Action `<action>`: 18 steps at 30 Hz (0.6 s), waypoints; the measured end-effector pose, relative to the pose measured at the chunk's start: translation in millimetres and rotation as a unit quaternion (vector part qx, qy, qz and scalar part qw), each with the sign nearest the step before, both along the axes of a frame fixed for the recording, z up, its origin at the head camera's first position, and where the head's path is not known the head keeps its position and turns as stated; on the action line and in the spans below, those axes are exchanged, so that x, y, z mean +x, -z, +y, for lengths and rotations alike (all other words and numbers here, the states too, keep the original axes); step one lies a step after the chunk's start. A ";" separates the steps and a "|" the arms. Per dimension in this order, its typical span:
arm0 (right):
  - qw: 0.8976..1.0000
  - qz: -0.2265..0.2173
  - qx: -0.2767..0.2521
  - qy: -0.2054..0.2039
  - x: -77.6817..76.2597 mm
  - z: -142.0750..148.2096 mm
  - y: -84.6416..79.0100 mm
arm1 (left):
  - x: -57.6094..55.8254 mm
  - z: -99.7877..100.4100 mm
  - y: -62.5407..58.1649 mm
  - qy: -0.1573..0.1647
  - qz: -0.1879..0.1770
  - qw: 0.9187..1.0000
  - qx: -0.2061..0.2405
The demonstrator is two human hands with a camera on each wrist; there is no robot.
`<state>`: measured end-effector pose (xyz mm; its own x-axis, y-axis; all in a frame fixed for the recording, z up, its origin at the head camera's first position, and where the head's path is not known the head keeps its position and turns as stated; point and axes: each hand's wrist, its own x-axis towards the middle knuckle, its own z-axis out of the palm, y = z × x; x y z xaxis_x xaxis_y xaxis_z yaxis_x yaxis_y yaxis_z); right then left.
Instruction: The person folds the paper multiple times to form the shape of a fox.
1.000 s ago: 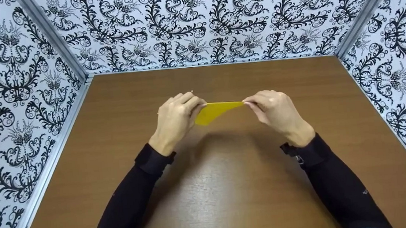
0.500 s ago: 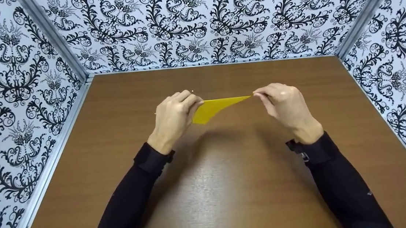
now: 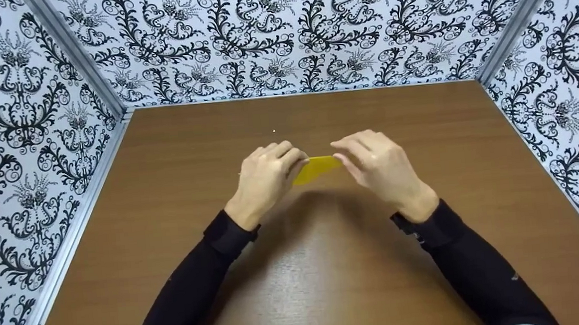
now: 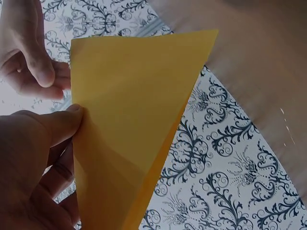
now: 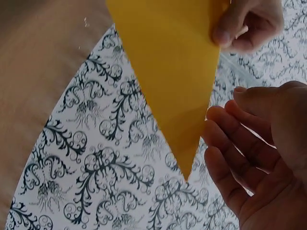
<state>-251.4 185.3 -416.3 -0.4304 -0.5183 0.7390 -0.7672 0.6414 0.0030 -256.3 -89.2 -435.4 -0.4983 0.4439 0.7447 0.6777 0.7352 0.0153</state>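
A folded yellow sheet of paper (image 3: 316, 169) is held up above the table between both hands. My left hand (image 3: 267, 177) pinches it by its straight upper edge, the thumb lying on the near face in the left wrist view. There the paper (image 4: 124, 96) tapers in shape, and its layers part a little along the slanted side. My right hand (image 3: 381, 167) is beside the pointed end, thumb and fingers apart. From the right wrist, the fingertips (image 5: 216, 115) show right at the paper's edge, while the thumb stands off it.
Below the hands lies a brown wooden tabletop (image 3: 202, 123). Walls (image 3: 267, 28) with a black-and-white scroll pattern enclose it at the back and sides, joined by grey metal posts (image 3: 76, 55). A tiny white speck (image 3: 273, 131) shows beyond the left hand.
The right hand first drew outward at the paper's tip, then came back toward the left hand with its pinch released. Both hands are now lower in view, and the left still grips the paper.
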 end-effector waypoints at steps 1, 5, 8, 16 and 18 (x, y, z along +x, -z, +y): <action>1.000 0.002 0.004 -0.003 0.4 -2.5 1.5 | 0.8 1.7 0.2 0.003 0.001 1.000 -0.002; 1.000 -0.002 0.018 -0.008 1.1 -9.2 7.3 | 3.0 7.4 0.4 0.014 0.005 1.000 -0.010; 1.000 -0.003 0.020 -0.004 1.4 -11.7 9.0 | 4.2 10.0 0.3 0.015 0.006 1.000 -0.011; 1.000 -0.006 0.015 -0.007 4.8 -13.2 10.2 | 7.9 13.0 2.3 0.024 0.006 1.000 -0.005; 1.000 -0.008 0.016 -0.010 5.9 -14.2 10.4 | 9.5 13.4 2.6 0.026 0.003 1.000 0.001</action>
<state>-245.5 171.1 -426.8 -0.4313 -0.5495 0.7156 -0.7794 0.6264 0.0112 -246.7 -75.8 -437.9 -0.4700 0.4677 0.7486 0.7147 0.6994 0.0117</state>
